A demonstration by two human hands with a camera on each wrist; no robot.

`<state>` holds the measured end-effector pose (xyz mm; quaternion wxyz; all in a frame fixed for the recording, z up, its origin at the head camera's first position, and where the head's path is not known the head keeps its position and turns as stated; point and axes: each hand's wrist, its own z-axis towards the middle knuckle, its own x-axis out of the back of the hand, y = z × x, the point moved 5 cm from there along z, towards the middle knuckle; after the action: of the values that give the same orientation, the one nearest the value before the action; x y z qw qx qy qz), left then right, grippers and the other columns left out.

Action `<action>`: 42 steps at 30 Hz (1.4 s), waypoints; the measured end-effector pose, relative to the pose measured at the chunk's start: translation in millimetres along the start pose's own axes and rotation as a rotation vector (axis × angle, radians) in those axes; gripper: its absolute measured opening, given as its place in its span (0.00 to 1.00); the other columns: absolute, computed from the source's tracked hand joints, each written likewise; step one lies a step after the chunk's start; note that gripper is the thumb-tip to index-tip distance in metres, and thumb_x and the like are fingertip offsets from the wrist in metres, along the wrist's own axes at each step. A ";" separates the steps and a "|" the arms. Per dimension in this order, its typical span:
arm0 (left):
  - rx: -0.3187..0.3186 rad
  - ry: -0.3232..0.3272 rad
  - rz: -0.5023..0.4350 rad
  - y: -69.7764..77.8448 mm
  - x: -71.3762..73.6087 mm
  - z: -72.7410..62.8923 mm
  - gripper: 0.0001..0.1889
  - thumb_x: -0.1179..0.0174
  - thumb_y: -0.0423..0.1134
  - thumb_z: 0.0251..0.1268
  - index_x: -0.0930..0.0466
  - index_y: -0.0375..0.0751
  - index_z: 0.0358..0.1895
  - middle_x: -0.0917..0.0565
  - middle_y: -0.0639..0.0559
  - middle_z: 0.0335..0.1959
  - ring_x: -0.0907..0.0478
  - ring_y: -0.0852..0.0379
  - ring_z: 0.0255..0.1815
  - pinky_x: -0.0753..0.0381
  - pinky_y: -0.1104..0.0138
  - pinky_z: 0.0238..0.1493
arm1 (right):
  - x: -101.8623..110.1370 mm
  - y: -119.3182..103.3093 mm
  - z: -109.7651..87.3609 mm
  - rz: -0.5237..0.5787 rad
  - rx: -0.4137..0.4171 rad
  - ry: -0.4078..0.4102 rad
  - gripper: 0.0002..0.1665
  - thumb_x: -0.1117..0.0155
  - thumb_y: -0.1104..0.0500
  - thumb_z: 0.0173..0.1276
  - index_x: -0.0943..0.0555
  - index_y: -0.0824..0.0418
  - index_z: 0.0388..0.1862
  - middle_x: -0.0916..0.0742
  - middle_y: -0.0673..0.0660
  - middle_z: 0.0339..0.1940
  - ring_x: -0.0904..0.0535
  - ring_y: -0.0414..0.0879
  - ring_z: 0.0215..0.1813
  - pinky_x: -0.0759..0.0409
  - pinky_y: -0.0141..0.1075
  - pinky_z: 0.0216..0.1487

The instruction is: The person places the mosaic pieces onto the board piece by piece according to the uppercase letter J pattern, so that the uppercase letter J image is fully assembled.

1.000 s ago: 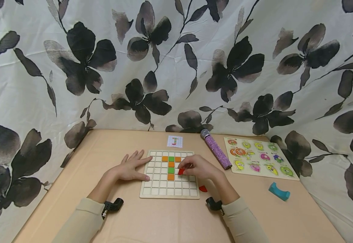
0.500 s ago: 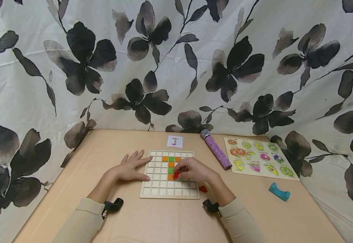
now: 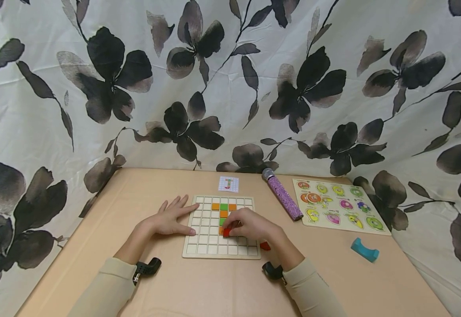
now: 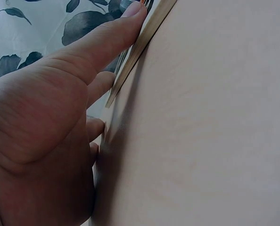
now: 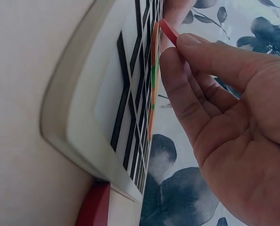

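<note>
A white gridded board lies flat on the table in the head view. Orange and green tiles fill a short row and a column of its cells. With spread, straight fingers my left hand rests at the board's left edge, thumb and index finger on the rim. Over the column's lower end, my right hand pinches a red tile between thumb and index finger. The tile is tilted in the right wrist view. A second red piece lies beside the board's right edge, partly behind the right wrist.
Behind the board lies a small pattern card. A purple glitter microphone and a fruit picture board lie to the right, with a curved blue block nearer. A floral cloth hangs behind the table.
My right hand has moved left and slightly nearer with the red tile, from right of the column to its lower end. The left hand stays in place.
</note>
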<state>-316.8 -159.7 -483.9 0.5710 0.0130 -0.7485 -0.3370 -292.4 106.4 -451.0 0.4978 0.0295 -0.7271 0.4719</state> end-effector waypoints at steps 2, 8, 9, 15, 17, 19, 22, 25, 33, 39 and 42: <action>-0.003 0.000 0.005 -0.3 -0.2 1.3 0.51 0.30 0.69 0.58 0.40 0.59 0.83 0.58 0.35 0.87 0.67 0.30 0.86 0.73 0.30 0.79 | -0.9 -1.7 0.3 -0.002 0.002 -0.009 0.14 0.29 0.63 0.71 0.10 0.53 0.53 0.12 0.44 0.44 0.21 0.41 0.46 0.20 0.31 0.53; -0.003 0.000 0.002 -0.7 0.0 2.8 0.51 0.30 0.70 0.57 0.40 0.59 0.83 0.58 0.35 0.87 0.68 0.31 0.87 0.74 0.31 0.79 | -3.8 -5.2 0.9 0.014 -0.001 -0.035 0.14 0.29 0.64 0.71 0.10 0.54 0.53 0.12 0.47 0.45 0.21 0.40 0.45 0.20 0.30 0.49; -0.002 0.000 0.002 -0.6 0.2 2.6 0.51 0.30 0.70 0.57 0.40 0.59 0.83 0.58 0.35 0.87 0.68 0.31 0.87 0.74 0.31 0.79 | -4.4 -5.4 0.9 0.018 -0.002 -0.039 0.14 0.29 0.64 0.71 0.10 0.54 0.53 0.12 0.47 0.45 0.21 0.40 0.44 0.20 0.30 0.49; -0.003 -0.001 0.003 0.6 1.5 1.1 0.51 0.30 0.69 0.57 0.39 0.58 0.83 0.58 0.35 0.87 0.67 0.30 0.87 0.73 0.30 0.79 | -8.7 -6.9 1.9 0.010 0.011 -0.062 0.14 0.29 0.64 0.71 0.10 0.54 0.53 0.11 0.44 0.43 0.21 0.38 0.42 0.19 0.29 0.47; -0.002 0.000 0.002 0.5 1.9 0.4 0.51 0.30 0.69 0.57 0.39 0.58 0.83 0.58 0.36 0.87 0.67 0.31 0.87 0.73 0.30 0.79 | -10.1 -7.3 2.9 -0.007 0.019 -0.067 0.13 0.29 0.63 0.72 0.10 0.54 0.53 0.11 0.43 0.43 0.21 0.37 0.41 0.19 0.28 0.46; -0.003 0.002 0.002 0.4 2.0 0.1 0.51 0.30 0.69 0.57 0.39 0.58 0.82 0.58 0.35 0.87 0.67 0.31 0.87 0.73 0.30 0.79 | -11.4 -8.3 4.0 -0.023 0.028 -0.071 0.13 0.30 0.63 0.72 0.10 0.54 0.53 0.12 0.43 0.43 0.22 0.36 0.41 0.20 0.28 0.46; -0.002 0.003 0.000 0.2 2.0 -0.5 0.51 0.30 0.69 0.57 0.39 0.58 0.82 0.58 0.35 0.87 0.67 0.30 0.87 0.73 0.30 0.79 | -12.5 -10.6 5.1 -0.045 0.047 -0.074 0.13 0.30 0.64 0.72 0.10 0.55 0.52 0.12 0.44 0.42 0.22 0.36 0.40 0.20 0.28 0.44; 0.000 0.002 -0.002 0.1 2.1 -0.9 0.51 0.30 0.69 0.57 0.39 0.58 0.82 0.57 0.35 0.87 0.67 0.31 0.87 0.73 0.30 0.79 | -13.6 -12.2 5.7 -0.053 0.060 -0.076 0.12 0.29 0.65 0.71 0.09 0.56 0.51 0.12 0.46 0.41 0.22 0.35 0.39 0.20 0.28 0.43; 0.000 0.003 0.000 0.3 1.4 -1.8 0.51 0.30 0.69 0.57 0.39 0.58 0.82 0.58 0.36 0.87 0.67 0.31 0.87 0.73 0.31 0.79 | -16.9 -12.8 8.3 -0.109 0.071 -0.061 0.13 0.26 0.64 0.69 0.09 0.53 0.51 0.14 0.44 0.40 0.23 0.37 0.40 0.22 0.27 0.42; -0.004 0.006 0.001 1.0 1.0 -1.9 0.50 0.30 0.69 0.57 0.39 0.58 0.82 0.57 0.35 0.87 0.67 0.31 0.87 0.73 0.30 0.79 | -18.7 -13.5 8.4 -0.146 0.059 -0.058 0.14 0.27 0.63 0.69 0.09 0.52 0.52 0.15 0.43 0.41 0.24 0.38 0.42 0.24 0.28 0.44; -0.004 0.006 0.000 1.1 0.5 -1.7 0.50 0.30 0.69 0.57 0.39 0.59 0.82 0.57 0.35 0.87 0.67 0.31 0.87 0.73 0.31 0.79 | -18.7 -13.4 7.9 -0.143 0.044 -0.058 0.14 0.27 0.63 0.69 0.09 0.52 0.52 0.15 0.42 0.40 0.24 0.39 0.41 0.24 0.28 0.43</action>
<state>-315.1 -159.9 -482.6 0.5732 0.0128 -0.7461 -0.3386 -281.7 85.3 -456.8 0.5082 0.1057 -0.7266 0.4501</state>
